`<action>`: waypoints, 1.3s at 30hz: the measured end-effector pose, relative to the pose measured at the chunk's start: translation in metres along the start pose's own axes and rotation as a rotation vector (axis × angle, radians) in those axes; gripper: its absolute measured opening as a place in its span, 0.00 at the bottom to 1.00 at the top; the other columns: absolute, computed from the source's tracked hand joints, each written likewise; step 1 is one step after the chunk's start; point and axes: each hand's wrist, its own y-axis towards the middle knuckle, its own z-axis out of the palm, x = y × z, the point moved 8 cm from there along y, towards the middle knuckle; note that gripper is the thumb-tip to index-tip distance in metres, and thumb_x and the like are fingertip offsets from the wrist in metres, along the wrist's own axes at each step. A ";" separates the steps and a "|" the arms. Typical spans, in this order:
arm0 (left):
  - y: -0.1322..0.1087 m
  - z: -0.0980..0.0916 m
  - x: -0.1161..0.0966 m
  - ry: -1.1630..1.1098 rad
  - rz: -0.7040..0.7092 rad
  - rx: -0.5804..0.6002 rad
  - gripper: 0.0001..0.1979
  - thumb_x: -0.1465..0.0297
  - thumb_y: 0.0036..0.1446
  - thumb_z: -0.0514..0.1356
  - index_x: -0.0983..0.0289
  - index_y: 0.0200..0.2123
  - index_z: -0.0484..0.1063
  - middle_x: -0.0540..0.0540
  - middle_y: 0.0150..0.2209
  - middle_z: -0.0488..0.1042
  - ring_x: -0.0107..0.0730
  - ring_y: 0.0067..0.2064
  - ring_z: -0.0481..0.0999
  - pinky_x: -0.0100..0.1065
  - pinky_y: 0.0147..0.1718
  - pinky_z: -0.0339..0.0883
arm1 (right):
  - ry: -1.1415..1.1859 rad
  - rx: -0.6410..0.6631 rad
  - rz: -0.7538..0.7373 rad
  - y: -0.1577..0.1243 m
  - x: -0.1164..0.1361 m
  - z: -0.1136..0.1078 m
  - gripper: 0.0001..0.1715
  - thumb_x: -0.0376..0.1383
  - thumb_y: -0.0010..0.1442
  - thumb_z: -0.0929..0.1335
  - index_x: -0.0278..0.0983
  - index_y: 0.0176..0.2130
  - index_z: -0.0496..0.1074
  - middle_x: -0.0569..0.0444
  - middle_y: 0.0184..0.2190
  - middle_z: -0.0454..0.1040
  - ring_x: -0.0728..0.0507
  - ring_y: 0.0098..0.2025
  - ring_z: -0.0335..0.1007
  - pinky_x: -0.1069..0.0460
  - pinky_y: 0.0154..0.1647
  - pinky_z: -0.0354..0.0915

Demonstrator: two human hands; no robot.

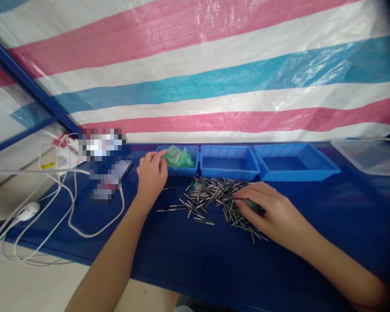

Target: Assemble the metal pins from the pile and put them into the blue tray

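Note:
A loose pile of metal blind rivets [211,193] lies on the blue table in front of the bins. My left hand [152,173] is at the left blue bin [182,172], index finger stretched to the crumpled green plastic bags [180,157] inside, thumb apart from it. Over the right side of the pile is my right hand [269,208], thumb and index fingertips pinched together among the rivets; what they hold is hidden. A bit of green plastic [251,204] shows beneath its fingers. More greenish plastic [196,186] lies within the pile's left part.
A middle blue bin [229,173] and a right blue bin [299,175] stand in the same row. A clear plastic lid or tray [370,158] lies far right. White cables [73,208] and a phone [126,167] are at left. Striped sheeting [214,86] hangs behind.

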 end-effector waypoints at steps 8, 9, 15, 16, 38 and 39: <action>-0.003 -0.019 -0.012 -0.108 0.040 -0.128 0.16 0.71 0.63 0.52 0.61 0.52 0.71 0.59 0.47 0.70 0.43 0.50 0.68 0.45 0.52 0.61 | -0.162 0.131 -0.089 -0.004 0.005 0.015 0.16 0.40 0.61 0.67 0.37 0.48 0.73 0.45 0.47 0.71 0.38 0.49 0.66 0.41 0.51 0.64; -0.005 -0.024 -0.017 -0.132 0.074 -0.158 0.16 0.71 0.63 0.53 0.61 0.52 0.71 0.59 0.47 0.70 0.43 0.50 0.68 0.45 0.52 0.61 | -0.165 0.139 -0.091 -0.004 0.004 0.017 0.14 0.39 0.62 0.66 0.38 0.47 0.74 0.45 0.46 0.71 0.38 0.49 0.66 0.41 0.50 0.64; -0.024 -0.036 -0.060 -0.268 0.355 -0.202 0.11 0.73 0.62 0.55 0.62 0.46 0.73 0.57 0.43 0.71 0.37 0.47 0.70 0.41 0.50 0.63 | -0.148 0.169 -0.087 -0.004 0.002 0.019 0.12 0.37 0.64 0.64 0.37 0.43 0.74 0.45 0.44 0.71 0.40 0.46 0.68 0.43 0.48 0.66; -0.028 -0.035 -0.067 -0.292 0.399 -0.180 0.10 0.73 0.62 0.55 0.62 0.45 0.73 0.57 0.42 0.72 0.36 0.46 0.70 0.40 0.49 0.64 | -0.144 0.174 -0.086 -0.004 0.002 0.019 0.12 0.37 0.64 0.64 0.36 0.44 0.74 0.45 0.44 0.71 0.40 0.45 0.68 0.43 0.47 0.66; -0.060 0.019 -0.099 -0.265 0.632 0.495 0.09 0.73 0.59 0.55 0.63 0.41 0.75 0.56 0.41 0.74 0.37 0.43 0.70 0.40 0.45 0.65 | -0.111 -0.003 -0.011 -0.001 -0.007 -0.001 0.11 0.29 0.61 0.63 0.37 0.42 0.72 0.48 0.42 0.75 0.42 0.44 0.71 0.46 0.45 0.67; -0.060 0.018 -0.100 -0.267 0.629 0.487 0.09 0.74 0.59 0.55 0.63 0.40 0.75 0.56 0.40 0.74 0.37 0.42 0.70 0.39 0.45 0.65 | -0.116 -0.003 -0.002 0.000 -0.009 -0.004 0.10 0.28 0.60 0.63 0.37 0.40 0.72 0.48 0.41 0.75 0.42 0.43 0.71 0.47 0.44 0.67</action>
